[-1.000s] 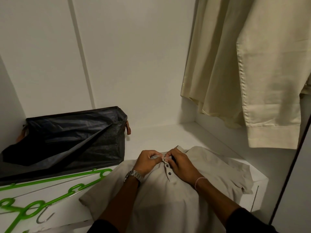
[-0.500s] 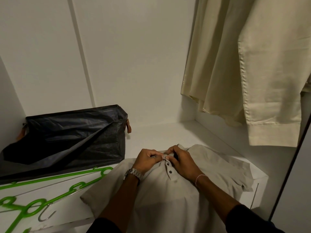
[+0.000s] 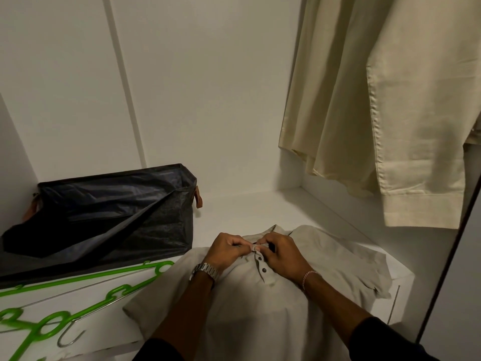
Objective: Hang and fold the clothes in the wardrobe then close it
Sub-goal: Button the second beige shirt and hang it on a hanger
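Top of the placket pinched by the left hand [image 3: 225, 247] and right hand [image 3: 279, 252] on the beige polo shirt [image 3: 260, 308], laid flat on the wardrobe shelf [image 3: 250, 207]; if fabric is tugged sideways, the button could be missed and the front creased before folding.

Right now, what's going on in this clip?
A person is doing up the top button of a beige polo laid flat on the wardrobe shelf. Left hand and right hand both pinch the placket at the collar. Green hangers lie beside it, a dark bag sits behind, and a cream shirt already hangs.
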